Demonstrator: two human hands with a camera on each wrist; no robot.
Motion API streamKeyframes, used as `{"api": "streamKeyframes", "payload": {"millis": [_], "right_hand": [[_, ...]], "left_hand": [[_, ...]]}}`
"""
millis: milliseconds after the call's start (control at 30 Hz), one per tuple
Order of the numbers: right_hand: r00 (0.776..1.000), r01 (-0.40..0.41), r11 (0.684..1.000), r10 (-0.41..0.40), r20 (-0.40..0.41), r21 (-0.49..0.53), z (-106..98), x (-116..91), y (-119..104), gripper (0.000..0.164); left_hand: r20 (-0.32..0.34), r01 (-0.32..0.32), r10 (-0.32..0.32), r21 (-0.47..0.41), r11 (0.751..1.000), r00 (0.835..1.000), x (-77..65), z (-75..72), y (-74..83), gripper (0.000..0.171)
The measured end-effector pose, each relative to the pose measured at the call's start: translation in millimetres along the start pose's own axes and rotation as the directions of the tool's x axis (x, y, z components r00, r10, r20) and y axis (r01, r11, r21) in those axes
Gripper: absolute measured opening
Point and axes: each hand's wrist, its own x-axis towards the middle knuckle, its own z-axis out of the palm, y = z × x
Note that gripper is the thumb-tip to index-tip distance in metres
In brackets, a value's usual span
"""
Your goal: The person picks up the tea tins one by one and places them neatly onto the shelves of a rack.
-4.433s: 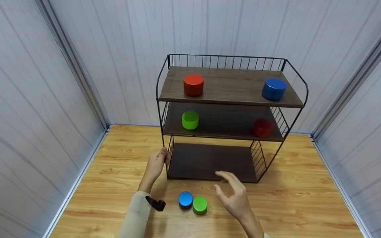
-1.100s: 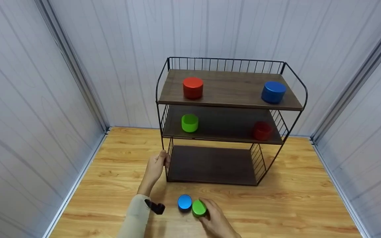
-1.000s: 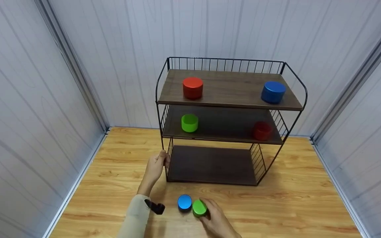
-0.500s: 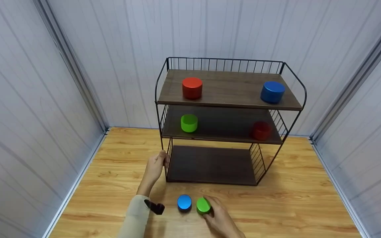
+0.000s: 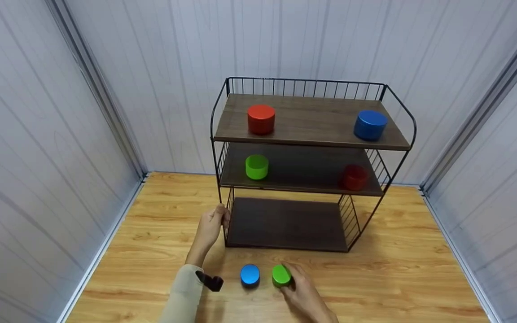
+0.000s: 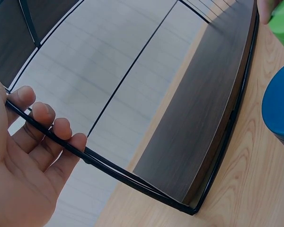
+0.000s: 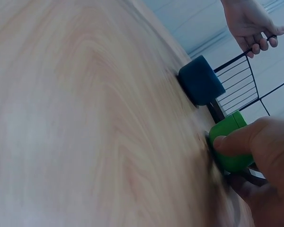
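My left hand [image 5: 210, 224] grips the black wire post at the left side of the shelf rack [image 5: 285, 224]; in the left wrist view its fingers [image 6: 61, 130] curl round the thin rod. My right hand [image 5: 303, 289] holds a round green tin [image 5: 281, 275] between thumb and fingers, just in front of the rack. In the right wrist view the thumb lies against the side of the tin [image 7: 229, 142], which is at or very near the wooden surface. To its left stands a blue tin [image 5: 250, 274], apart from it.
On the top shelf stand a red tin [image 5: 260, 120] at left and a blue tin [image 5: 370, 125] at right. The middle shelf bears a green round container [image 5: 256, 167] and a dark red one [image 5: 354, 177]. Pale panel walls [image 5: 276, 40] enclose the wooden surface [image 5: 402, 269].
My right hand came down from above, took hold of the green tin and moved it rightward, away from the blue tin. My left hand stays on the rack post.
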Motion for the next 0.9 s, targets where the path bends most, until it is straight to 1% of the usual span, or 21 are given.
{"api": "streamKeyframes", "payload": {"millis": [67, 200, 367, 600, 800, 900], "right_hand": [[1.000, -0.008, 1.000, 0.008, 0.004, 0.004, -2, 1, 1, 0.063], [1.000, -0.026, 1.000, 0.026, 0.009, 0.003, -5, 2, 3, 0.063], [0.999, -0.039, 0.999, 0.038, -0.019, -0.007, -11, 4, 7, 0.062], [0.997, -0.041, 0.999, 0.040, -0.059, -0.022, -16, 7, 13, 0.061], [0.995, -0.075, 0.996, 0.071, -0.077, -0.049, -22, 7, 17, 0.060], [0.993, -0.099, 0.994, 0.096, -0.074, -0.041, -26, 7, 19, 0.059]], "left_hand": [[-0.003, -0.007, 0.007, -0.002, 1.000, 1.000, 0.6, 0.0, -1.8, 0.051], [-0.012, -0.020, 0.020, 0.002, 1.000, 1.000, 3.7, -0.4, -11.3, 0.052], [-0.009, -0.020, 0.020, -0.021, 1.000, 1.000, 5.1, -2.4, -18.2, 0.050], [-0.007, -0.010, 0.010, -0.011, 1.000, 1.000, 3.8, -3.6, -18.9, 0.052], [-0.004, -0.018, 0.018, -0.014, 1.000, 1.000, 5.0, -3.4, -19.1, 0.052], [0.004, -0.018, 0.018, -0.025, 1.000, 1.000, 5.8, -3.1, -19.3, 0.053]]}}
